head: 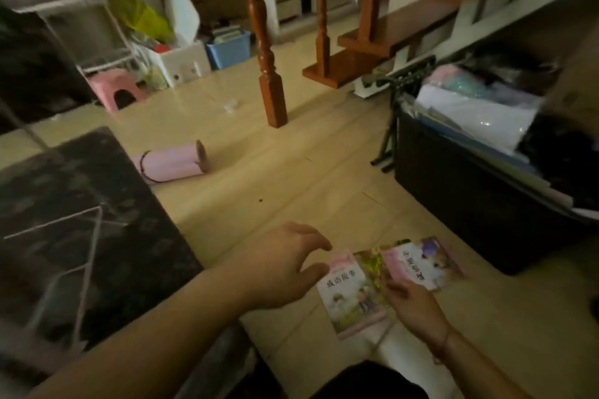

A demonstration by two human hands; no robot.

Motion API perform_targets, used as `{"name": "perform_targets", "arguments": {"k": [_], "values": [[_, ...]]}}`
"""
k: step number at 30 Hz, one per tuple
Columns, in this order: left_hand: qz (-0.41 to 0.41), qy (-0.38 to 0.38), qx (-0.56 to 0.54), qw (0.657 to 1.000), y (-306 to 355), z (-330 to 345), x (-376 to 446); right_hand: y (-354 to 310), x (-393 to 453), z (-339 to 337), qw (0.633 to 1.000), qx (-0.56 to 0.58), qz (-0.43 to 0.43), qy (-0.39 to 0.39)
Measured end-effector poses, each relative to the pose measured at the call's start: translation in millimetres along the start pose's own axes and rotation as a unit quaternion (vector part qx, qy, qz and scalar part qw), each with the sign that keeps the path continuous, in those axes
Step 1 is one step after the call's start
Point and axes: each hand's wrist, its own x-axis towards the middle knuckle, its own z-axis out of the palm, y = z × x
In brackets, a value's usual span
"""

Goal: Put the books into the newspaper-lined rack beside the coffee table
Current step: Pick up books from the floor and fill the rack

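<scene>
You had two books (353,298) with pink-and-white illustrated covers on a pale yellow floor (259,172). You also saw a pink stool (113,87), a blue bin (228,50), and a dark mottled table (81,204).

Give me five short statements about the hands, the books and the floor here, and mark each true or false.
1. The right hand holds books. True.
2. The left hand grips a book. False: it is open, reaching toward them.
3. A pink roll lies on the floor. True.
4. The pink stool stands on the dark table. False: it stands on the floor.
5. The blue bin sits beside the books. False: it is far off, by the white box.
</scene>
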Motion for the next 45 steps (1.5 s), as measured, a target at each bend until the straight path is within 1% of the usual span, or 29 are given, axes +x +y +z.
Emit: {"name": "perform_targets", "arguments": {"k": [1, 3, 5, 8, 10, 12, 13, 15, 17, 19, 21, 24, 26, 29, 30, 32, 34, 35, 36, 37, 38, 39, 40, 41, 42, 43, 45], "values": [[-0.016, -0.067, 0.014, 0.998, -3, 15, 27, 20, 9, 3, 1.0, -0.017, 0.014, -0.005], [-0.04, -0.198, 0.046, 0.978, -10, 48, 79, 60, 27, 13, 0.997, -0.064, 0.043, -0.001], [-0.064, -0.294, 0.072, 0.951, -16, 79, 123, 96, 46, 27, 0.99, -0.131, 0.05, -0.004], [-0.065, -0.362, 0.083, 0.926, -22, 127, 169, 136, 80, 45, 0.979, -0.201, 0.014, -0.021], [-0.056, -0.406, 0.087, 0.908, -26, 161, 186, 154, 100, 53, 0.965, -0.259, -0.004, -0.027], [-0.049, -0.447, 0.09, 0.889, -29, 194, 196, 167, 111, 64, 0.944, -0.329, 0.008, -0.014], [-0.048, -0.464, 0.088, 0.88, -31, 209, 197, 169, 111, 71, 0.933, -0.36, 0.015, 0.011], [-0.051, -0.485, 0.077, 0.87, -38, 233, 196, 175, 109, 94, 0.921, -0.383, 0.027, 0.06], [-0.047, -0.478, 0.077, 0.874, -45, 255, 193, 176, 105, 117, 0.92, -0.383, 0.008, 0.079], [-0.037, -0.451, 0.076, 0.888, -52, 271, 187, 168, 108, 137, 0.916, -0.396, -0.028, 0.065], [-0.041, -0.446, 0.071, 0.891, -60, 287, 180, 160, 116, 150, 0.912, -0.401, -0.06, 0.056], [-0.102, -0.438, 0.059, 0.891, -83, 307, 166, 159, 125, 156, 0.909, -0.412, -0.057, 0.036], [-0.103, -0.434, 0.09, 0.89, -99, 314, 161, 165, 124, 151, 0.907, -0.418, -0.044, 0.02], [-0.127, -0.421, 0.108, 0.892, -124, 321, 163, 180, 97, 147, 0.914, -0.402, -0.047, 0.021], [-0.146, -0.408, 0.082, 0.898, -127, 323, 165, 188, 81, 150, 0.915, -0.397, -0.063, 0.027], [-0.166, -0.373, 0.014, 0.913, -122, 326, 168, 207, 54, 155, 0.921, -0.375, -0.099, 0.036], [-0.214, -0.254, -0.073, 0.94, -103, 326, 171, 218, 41, 160, 0.934, -0.329, -0.126, 0.06], [-0.21, -0.19, -0.108, 0.953, -96, 329, 173, 217, 38, 164, 0.949, -0.271, -0.122, 0.105], [-0.191, -0.169, -0.128, 0.958, -86, 328, 175, 207, 38, 166, 0.964, -0.185, -0.081, 0.17], [-0.168, -0.176, -0.139, 0.96, -79, 333, 174, 191, 39, 164, 0.966, -0.068, 0.002, 0.249], [-0.153, -0.205, -0.128, 0.958, -74, 337, 173, 172, 43, 164, 0.946, 0.064, 0.109, 0.298], [-0.142, -0.217, -0.113, 0.959, -72, 343, 172, 156, 47, 163, 0.909, 0.176, 0.2, 0.32], [-0.143, -0.224, -0.104, 0.958, -70, 346, 171, 147, 49, 161, 0.868, 0.264, 0.263, 0.327], [-0.141, -0.22, -0.111, 0.959, -70, 350, 169, 142, 53, 158, 0.836, 0.323, 0.294, 0.333], [-0.141, -0.227, -0.117, 0.957, -69, 348, 169, 139, 58, 154, 0.816, 0.351, 0.309, 0.34], [-0.135, -0.236, -0.121, 0.955, -70, 347, 169, 138, 63, 151, 0.802, 0.363, 0.322, 0.348], [-0.128, -0.268, -0.115, 0.948, -73, 342, 173, 139, 71, 144, 0.787, 0.368, 0.345, 0.355]]}}
